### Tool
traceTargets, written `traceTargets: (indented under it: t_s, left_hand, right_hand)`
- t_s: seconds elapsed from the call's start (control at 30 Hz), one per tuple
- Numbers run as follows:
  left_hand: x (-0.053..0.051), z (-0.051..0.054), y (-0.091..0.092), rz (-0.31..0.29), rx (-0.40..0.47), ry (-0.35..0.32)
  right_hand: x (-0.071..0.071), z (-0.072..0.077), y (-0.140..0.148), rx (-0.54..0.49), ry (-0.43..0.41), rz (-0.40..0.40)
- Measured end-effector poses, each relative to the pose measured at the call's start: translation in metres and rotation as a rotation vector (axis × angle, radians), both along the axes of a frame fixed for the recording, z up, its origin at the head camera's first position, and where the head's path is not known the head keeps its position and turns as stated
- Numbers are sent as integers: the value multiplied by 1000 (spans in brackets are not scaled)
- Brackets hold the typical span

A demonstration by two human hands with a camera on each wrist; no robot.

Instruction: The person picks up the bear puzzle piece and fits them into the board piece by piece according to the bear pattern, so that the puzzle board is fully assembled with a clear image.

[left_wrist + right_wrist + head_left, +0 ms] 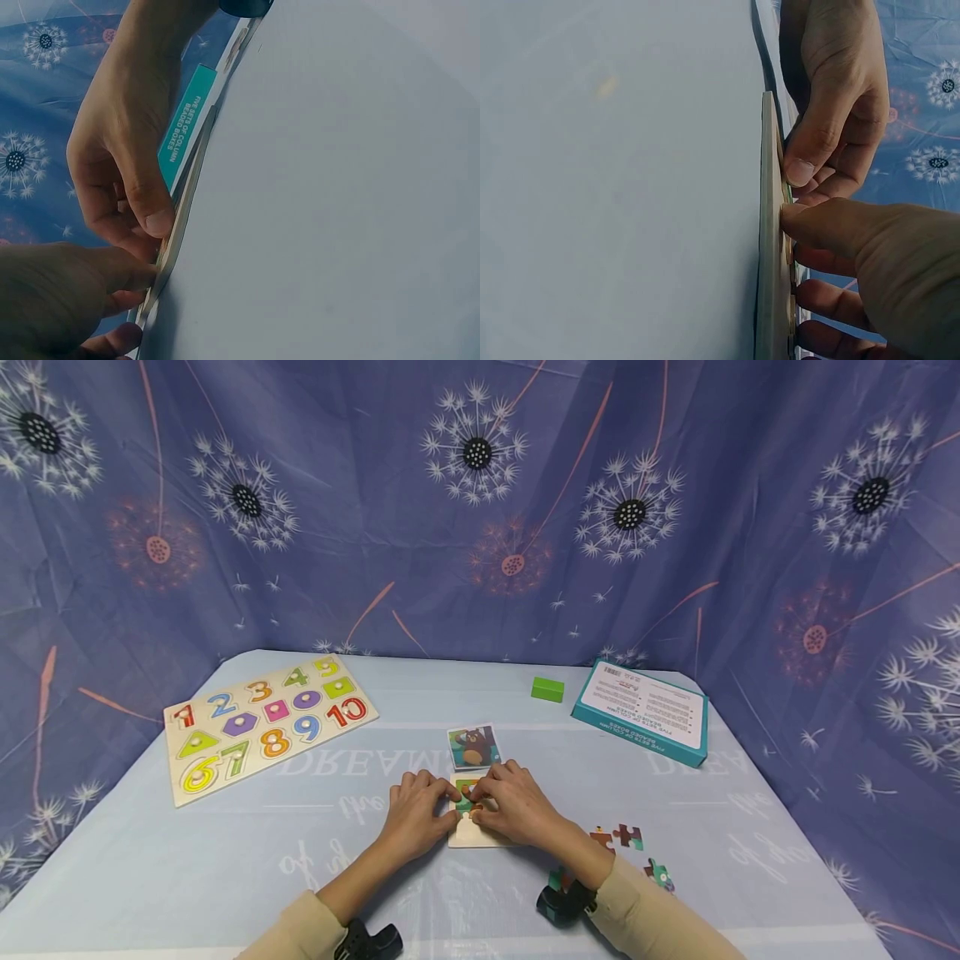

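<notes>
A small wooden puzzle board [472, 837] lies flat at the middle of the table, with green and orange jigsaw pieces [464, 804] in its upper part. From the left, my left hand [415, 814] holds a jigsaw piece there between thumb and index finger. My right hand [519, 806] comes from the right, its thumb and fingers bent around the pieces and hiding part of them. Both hands' fingertips are close together. Just beyond the board lies a picture card [474, 747] with a brown bear. The wrist views show the board [767, 225] edge-on.
Loose jigsaw pieces [628, 836] lie right of the board, partly behind the right forearm. A wooden number puzzle [255, 727] sits at the back left. A green block [547, 689] and a teal box [641, 710] stand at the back right. A patterned curtain [360, 527] hangs behind.
</notes>
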State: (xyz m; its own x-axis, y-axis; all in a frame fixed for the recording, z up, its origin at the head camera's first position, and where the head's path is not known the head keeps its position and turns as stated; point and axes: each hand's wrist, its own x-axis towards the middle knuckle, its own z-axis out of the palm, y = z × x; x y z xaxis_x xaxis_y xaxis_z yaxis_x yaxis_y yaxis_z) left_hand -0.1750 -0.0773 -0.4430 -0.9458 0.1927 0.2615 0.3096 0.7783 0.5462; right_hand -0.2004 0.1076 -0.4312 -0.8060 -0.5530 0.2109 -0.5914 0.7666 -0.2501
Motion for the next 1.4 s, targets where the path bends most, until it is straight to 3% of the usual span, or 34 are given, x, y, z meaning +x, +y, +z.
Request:
traceTargets:
  t_s: [0.37,0.63,0.97,1.4]
  left_hand:
    - [0,0,-1,-5,-6,-1]
    - [0,-1,-1,-12,-2,-10]
    - [-1,-2,-1,-13,8,-2]
    - [0,-2,-1,-13,13,-12]
  right_hand:
    - [0,2,1,5,-29,6]
    - [0,14,11,-13,-63,-37]
    - [4,28,55,-82,-99,-129]
    - [24,22,111,-77,-162,-212]
